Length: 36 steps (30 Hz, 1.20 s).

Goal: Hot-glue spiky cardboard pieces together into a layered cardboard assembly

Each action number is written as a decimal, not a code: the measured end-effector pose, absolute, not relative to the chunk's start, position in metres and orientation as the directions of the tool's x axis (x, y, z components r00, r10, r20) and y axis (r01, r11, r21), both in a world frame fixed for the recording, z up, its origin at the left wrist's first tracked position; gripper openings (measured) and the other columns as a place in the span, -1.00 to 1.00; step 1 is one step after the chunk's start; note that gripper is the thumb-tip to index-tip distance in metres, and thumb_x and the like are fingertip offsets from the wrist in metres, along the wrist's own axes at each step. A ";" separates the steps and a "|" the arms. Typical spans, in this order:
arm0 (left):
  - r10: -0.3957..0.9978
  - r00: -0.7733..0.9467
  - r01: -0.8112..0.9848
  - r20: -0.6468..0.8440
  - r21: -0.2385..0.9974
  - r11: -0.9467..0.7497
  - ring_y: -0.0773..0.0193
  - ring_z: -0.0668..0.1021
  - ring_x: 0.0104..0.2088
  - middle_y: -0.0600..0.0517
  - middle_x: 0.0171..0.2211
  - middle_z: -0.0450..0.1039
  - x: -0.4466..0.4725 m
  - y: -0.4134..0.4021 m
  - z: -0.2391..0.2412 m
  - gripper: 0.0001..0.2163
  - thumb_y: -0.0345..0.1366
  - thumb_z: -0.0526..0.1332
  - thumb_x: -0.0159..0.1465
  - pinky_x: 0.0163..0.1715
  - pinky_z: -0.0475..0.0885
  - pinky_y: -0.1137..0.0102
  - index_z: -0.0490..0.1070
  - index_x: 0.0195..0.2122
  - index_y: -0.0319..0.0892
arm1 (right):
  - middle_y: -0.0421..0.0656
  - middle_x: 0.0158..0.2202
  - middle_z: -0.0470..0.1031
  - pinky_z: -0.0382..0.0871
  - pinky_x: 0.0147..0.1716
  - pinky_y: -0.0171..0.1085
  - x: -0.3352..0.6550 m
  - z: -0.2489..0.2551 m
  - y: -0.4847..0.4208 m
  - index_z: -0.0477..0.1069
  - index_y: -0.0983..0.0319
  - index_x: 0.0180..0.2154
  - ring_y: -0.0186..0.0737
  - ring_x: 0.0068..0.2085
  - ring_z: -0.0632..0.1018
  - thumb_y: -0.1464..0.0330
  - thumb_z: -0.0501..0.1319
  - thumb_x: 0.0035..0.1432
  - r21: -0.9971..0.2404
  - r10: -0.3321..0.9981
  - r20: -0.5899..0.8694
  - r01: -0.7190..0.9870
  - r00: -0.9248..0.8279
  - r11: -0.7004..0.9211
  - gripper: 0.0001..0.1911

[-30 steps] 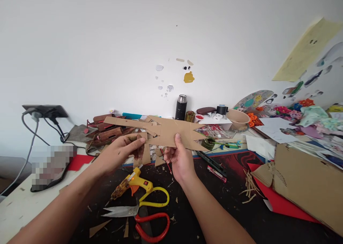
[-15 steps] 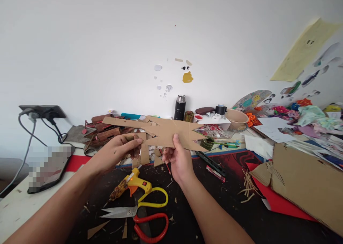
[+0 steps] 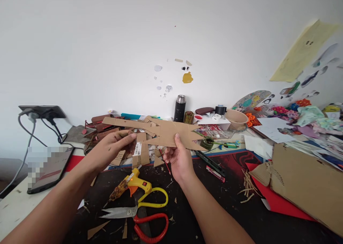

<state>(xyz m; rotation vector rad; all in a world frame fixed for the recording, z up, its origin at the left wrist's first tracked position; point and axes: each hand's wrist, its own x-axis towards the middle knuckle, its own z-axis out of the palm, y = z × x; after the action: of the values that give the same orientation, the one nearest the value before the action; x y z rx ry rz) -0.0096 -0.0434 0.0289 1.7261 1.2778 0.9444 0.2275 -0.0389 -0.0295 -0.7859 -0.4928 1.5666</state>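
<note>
My right hand [image 3: 180, 160] pinches the lower edge of a long, jagged cardboard cutout [image 3: 163, 131] and holds it level above the table. My left hand [image 3: 114, 147] is just left of it, fingers curled together near the cutout's left part and over loose cardboard scraps [image 3: 140, 153]; whether it grips anything is unclear. Below the hands lie a yellow hot glue gun [image 3: 132, 183] and scissors [image 3: 142, 212] with yellow and red handles on the dark table top [image 3: 230, 208].
A large cardboard sheet [image 3: 302, 183] on red paper fills the right. A phone [image 3: 49, 169] lies at the left, cables and a wall socket [image 3: 43, 111] above it. A black flask [image 3: 180, 108], bowl [image 3: 237, 118], pens and craft clutter line the back.
My left hand has shifted slightly left and up, away from the cutout's middle. The cutout and right hand stay almost still.
</note>
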 end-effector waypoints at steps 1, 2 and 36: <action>0.963 0.224 0.398 0.150 0.888 -0.231 0.20 0.53 -0.42 0.01 -0.47 0.52 -0.010 -0.044 0.032 -0.44 0.28 0.22 0.46 -0.32 0.48 0.34 0.49 -0.44 -0.12 | -0.25 -0.64 0.49 0.23 -0.72 -0.38 0.227 -0.028 -0.039 0.55 0.23 -0.35 -0.32 -0.68 0.45 -0.15 0.62 0.06 -0.697 0.976 -0.217 -0.697 -0.018 -0.168 -0.40; 0.954 0.231 0.403 0.191 0.874 -0.272 0.20 0.53 -0.42 0.02 -0.47 0.52 -0.011 -0.046 0.034 -0.44 0.28 0.22 0.45 -0.32 0.48 0.34 0.50 -0.42 -0.11 | -0.25 -0.65 0.49 0.23 -0.72 -0.39 0.227 -0.026 -0.039 0.55 0.23 -0.34 -0.32 -0.68 0.45 -0.12 0.61 0.10 -0.685 0.973 -0.232 -0.707 -0.020 -0.178 -0.42; 0.888 0.152 0.701 0.433 0.586 -0.406 0.10 0.68 -0.31 -0.02 -0.31 0.74 0.010 -0.061 0.038 -0.55 0.25 0.30 0.39 -0.29 0.51 0.33 0.67 -0.28 -0.04 | -0.24 -0.65 0.49 0.17 -0.69 -0.39 0.226 -0.019 -0.041 0.56 0.23 -0.30 -0.31 -0.69 0.43 -0.04 0.50 0.27 -0.666 0.944 -0.319 -0.690 -0.080 -0.283 -0.53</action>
<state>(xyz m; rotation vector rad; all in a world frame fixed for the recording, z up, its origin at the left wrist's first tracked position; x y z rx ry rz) 0.0103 -0.0612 0.0377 2.1830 1.5469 1.0998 0.2263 -0.0407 -0.0194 -0.8534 -0.4102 1.6733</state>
